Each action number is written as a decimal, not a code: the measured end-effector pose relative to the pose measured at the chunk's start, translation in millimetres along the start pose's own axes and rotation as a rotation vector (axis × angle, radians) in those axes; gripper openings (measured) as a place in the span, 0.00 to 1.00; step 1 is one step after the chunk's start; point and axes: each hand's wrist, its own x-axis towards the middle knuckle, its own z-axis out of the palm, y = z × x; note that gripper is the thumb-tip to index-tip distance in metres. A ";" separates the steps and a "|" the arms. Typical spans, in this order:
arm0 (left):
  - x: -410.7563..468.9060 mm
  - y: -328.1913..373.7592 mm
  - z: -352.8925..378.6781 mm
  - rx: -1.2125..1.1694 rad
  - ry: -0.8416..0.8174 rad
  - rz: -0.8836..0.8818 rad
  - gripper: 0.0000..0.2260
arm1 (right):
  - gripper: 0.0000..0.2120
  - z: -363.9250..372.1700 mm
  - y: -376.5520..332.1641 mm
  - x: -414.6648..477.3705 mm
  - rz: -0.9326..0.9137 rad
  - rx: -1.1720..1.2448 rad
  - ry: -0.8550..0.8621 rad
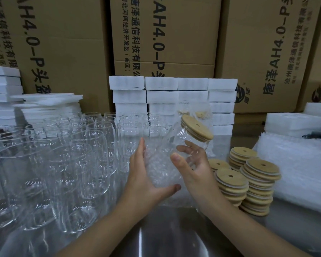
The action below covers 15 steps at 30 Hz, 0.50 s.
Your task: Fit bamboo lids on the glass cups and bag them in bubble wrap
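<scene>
Table: grey brushed-steel table top, nearest the viewer; both forearms reach in over it.
Left hand: left hand cups the clear bubble-wrap bag, fingers laid up its left side, thumb hooked under its lower end.
Right hand: right hand grips the clear round glass cup, thumb on the near side, fingers wrapped round the far side.
Cup position: held above the table between the hands, tilted with its top up and to the right; lower part inside the bag, upper part out of it.
Lid: round bamboo lid with a small hole, seated on the cup's mouth.
Spare lids: stacks of round bamboo lids on the table, just right of the right wrist.
Bag supply: flat pile of white bubble-wrap bags, right of the lid stacks.
Empty cups: many clear lidless glass cups standing close together, left of the hands.
Behind: stacked white foam blocks; white foam sheets at far left.
Rear: brown cardboard cartons with black print, set side by side behind the foam.
</scene>
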 end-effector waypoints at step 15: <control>-0.1 4.8 -1.7 -0.344 0.189 -0.018 0.44 | 0.41 -7.6 -1.1 0.7 -0.002 -0.026 -0.336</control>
